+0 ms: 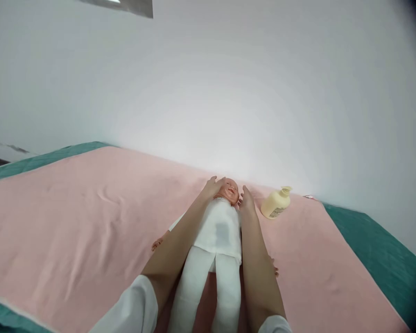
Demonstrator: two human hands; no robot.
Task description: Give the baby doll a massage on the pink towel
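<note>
A baby doll (219, 226) in a white top and white trousers lies on its back on a pink blanket (76, 217), its head at the far end. My left hand (213, 188) is at the left side of the doll's head, fingers stretched out and touching or very close to it. On the other side, my right hand (247, 200) is beside the doll's cheek and shoulder with its fingers apart. Neither hand grips anything. My forearms run along both sides of the doll and partly hide its arms.
A pale yellow pump bottle (276, 203) stands on the blanket to the right of my right hand. Green quilted cloth (377, 249) shows beneath the blanket at the sides. A white wall (229, 92) rises directly behind.
</note>
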